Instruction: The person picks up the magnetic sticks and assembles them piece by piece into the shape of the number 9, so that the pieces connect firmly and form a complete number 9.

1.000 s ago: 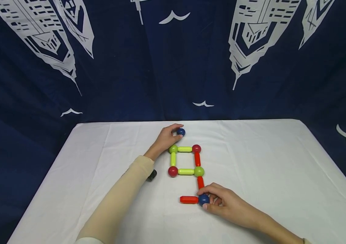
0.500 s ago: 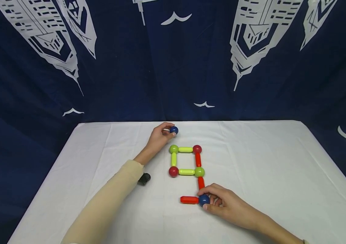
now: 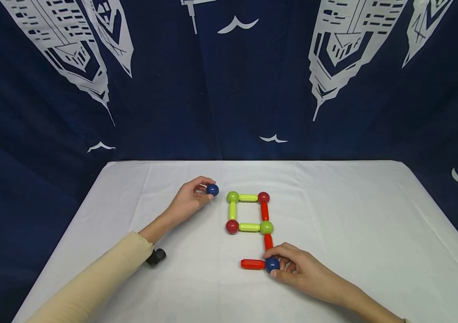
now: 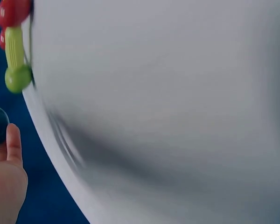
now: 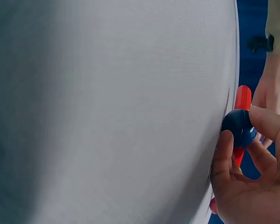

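In the head view a square of rods and balls lies on the table, with two green balls (image 3: 233, 197) and two red balls (image 3: 232, 226) at its corners. Three of its sides are green rods (image 3: 249, 227), the fourth a red rod (image 3: 264, 211). From the lower right corner another red rod runs down to a blue ball (image 3: 272, 264), which my right hand (image 3: 303, 273) pinches between thumb and fingers. A red rod (image 3: 252, 264) sticks out left of that ball. My left hand (image 3: 188, 201) holds a second blue ball (image 3: 212, 190) by its fingertips, left of the square.
A white cloth (image 3: 358, 215) covers the table. Behind it hangs a dark blue curtain (image 3: 253, 89) with white prints. A small black device (image 3: 156, 257) sits at the left wrist.
My left hand has carried its blue ball left, away from above the square, and then nearer to me. The right hand stays on the lower blue ball.
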Motion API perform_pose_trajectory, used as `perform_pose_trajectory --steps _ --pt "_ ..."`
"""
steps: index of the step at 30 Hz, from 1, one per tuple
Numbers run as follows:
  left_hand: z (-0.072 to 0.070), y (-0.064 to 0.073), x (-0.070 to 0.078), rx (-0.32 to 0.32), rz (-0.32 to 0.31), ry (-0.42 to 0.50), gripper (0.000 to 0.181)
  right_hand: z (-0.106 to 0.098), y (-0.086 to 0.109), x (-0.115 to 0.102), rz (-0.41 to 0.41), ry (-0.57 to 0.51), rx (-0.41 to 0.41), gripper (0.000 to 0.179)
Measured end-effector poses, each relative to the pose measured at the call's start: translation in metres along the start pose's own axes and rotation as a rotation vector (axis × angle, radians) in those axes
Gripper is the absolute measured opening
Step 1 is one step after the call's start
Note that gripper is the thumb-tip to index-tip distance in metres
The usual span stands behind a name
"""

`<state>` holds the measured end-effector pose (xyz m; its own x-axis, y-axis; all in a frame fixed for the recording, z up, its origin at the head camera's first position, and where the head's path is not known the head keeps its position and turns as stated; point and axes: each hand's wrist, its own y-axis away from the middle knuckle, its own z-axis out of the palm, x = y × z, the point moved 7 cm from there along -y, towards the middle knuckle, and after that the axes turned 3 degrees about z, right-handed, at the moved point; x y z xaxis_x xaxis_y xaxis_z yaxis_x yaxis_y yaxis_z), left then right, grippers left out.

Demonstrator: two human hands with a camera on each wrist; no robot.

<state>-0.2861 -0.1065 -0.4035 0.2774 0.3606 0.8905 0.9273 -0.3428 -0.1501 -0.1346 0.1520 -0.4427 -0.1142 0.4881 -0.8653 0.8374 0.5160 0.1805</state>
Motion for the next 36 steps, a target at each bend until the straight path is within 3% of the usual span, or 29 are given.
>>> perform_pose_trajectory --steps 7,14,19,26,31,36 --pt "0.014 0.045 -0.007 -0.138 -0.045 -0.026 0.032 -0.001 -0.002 0.001 0.008 0.003 -0.005 0.031" --pt "0.039 0.08 -0.003 -0.299 -0.071 -0.014 0.031 -0.002 -0.005 0.004 0.03 0.009 -0.014 0.03" --pt "0.058 0.093 0.005 -0.35 -0.066 -0.031 0.031 -0.002 -0.007 0.005 0.047 0.006 -0.024 0.03" --pt "0.079 0.105 0.007 -0.398 -0.112 -0.014 0.032 0.0 -0.007 0.003 0.024 0.006 -0.027 0.032" --pt "0.083 0.11 0.007 -0.378 -0.134 0.009 0.033 0.0 -0.006 0.002 0.005 0.011 -0.018 0.033" --pt "0.085 0.115 0.01 -0.367 -0.116 -0.005 0.036 0.001 -0.002 -0.002 0.004 0.032 -0.019 0.034"
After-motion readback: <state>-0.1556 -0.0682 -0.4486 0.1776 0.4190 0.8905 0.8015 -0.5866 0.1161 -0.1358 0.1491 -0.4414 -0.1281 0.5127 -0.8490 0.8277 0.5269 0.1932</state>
